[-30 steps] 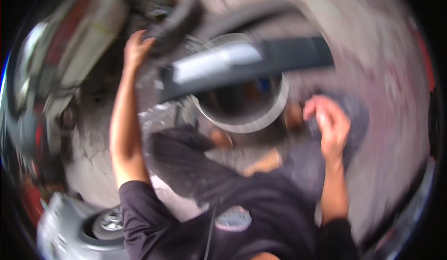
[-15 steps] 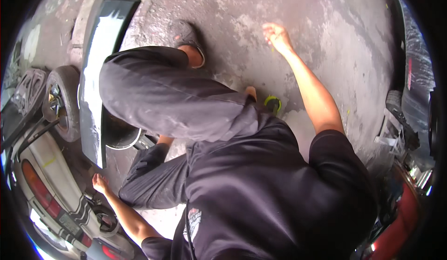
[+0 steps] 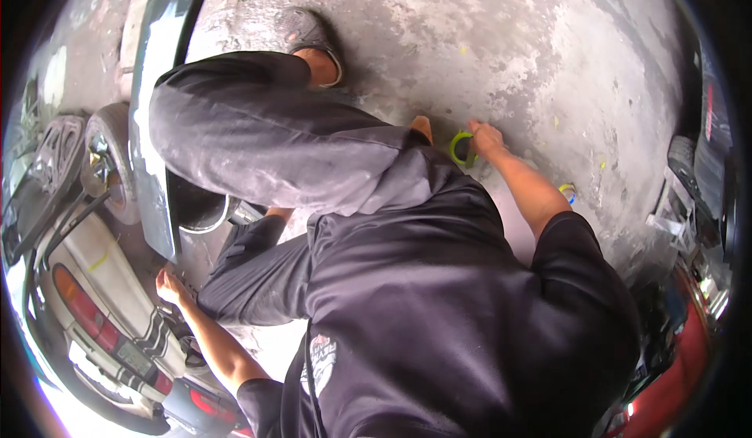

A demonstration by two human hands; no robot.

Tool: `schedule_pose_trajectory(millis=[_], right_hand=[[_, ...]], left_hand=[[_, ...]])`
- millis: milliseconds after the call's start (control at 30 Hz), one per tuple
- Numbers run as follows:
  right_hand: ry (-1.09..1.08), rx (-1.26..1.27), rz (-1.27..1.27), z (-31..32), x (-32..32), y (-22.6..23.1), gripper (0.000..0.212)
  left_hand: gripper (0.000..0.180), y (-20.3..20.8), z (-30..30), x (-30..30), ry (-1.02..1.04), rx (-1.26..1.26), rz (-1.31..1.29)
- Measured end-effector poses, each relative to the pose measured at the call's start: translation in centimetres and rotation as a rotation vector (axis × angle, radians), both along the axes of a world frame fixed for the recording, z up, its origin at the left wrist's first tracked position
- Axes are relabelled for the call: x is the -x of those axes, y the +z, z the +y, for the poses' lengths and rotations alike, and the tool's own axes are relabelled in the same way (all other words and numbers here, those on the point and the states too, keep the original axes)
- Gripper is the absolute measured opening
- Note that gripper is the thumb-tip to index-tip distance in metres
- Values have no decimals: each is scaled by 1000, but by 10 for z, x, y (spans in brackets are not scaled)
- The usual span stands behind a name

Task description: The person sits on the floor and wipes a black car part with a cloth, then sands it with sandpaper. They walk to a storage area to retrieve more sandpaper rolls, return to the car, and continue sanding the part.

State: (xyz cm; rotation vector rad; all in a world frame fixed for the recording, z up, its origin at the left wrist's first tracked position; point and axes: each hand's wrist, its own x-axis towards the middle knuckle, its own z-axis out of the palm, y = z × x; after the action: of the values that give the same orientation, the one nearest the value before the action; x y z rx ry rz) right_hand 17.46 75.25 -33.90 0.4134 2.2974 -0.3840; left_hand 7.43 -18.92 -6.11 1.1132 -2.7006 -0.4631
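My right hand [image 3: 487, 139] is down at the floor beside my hip, its fingers closed on the rim of a yellow-green roll of tape [image 3: 454, 147]. The roll shows as a ring with a dark middle. Low on the left, my left hand [image 3: 170, 287] hangs near the lower end of a long curved panel [image 3: 162, 38]. Its fingers are curled, and whatever may be in them is too small to make out. The panel is dark with whitish patches and stands upright beyond my raised knee.
A dark round tub [image 3: 202, 207] sits behind the panel. At the left are a wheel [image 3: 110, 164] and a pale car bumper with red lights [image 3: 86, 305]. Another small roll [image 3: 567, 193], yellow and blue, lies by my right arm. A red car part [image 3: 677, 360] stands lower right.
My right hand has come down from out over the floor to the yellow-green roll of tape and closed on it. My left hand stays nearly where it was. The view has shifted slightly.
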Motion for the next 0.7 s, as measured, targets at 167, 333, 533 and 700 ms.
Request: schedule_pose_trajectory(millis=[167, 333, 533, 700], right_hand=[[-99, 177, 386, -2, 12, -35, 14], [-703, 815, 438, -38, 132, -30, 21], [-382, 959, 1024, -67, 298, 189, 28], [-28, 918, 1311, -128, 339, 346, 25]], left_hand=[[29, 4, 41, -16, 10, 166, 72], [33, 21, 86, 10, -24, 248, 413], [39, 33, 152, 11, -15, 223, 563], [37, 40, 154, 12, 67, 203, 850]])
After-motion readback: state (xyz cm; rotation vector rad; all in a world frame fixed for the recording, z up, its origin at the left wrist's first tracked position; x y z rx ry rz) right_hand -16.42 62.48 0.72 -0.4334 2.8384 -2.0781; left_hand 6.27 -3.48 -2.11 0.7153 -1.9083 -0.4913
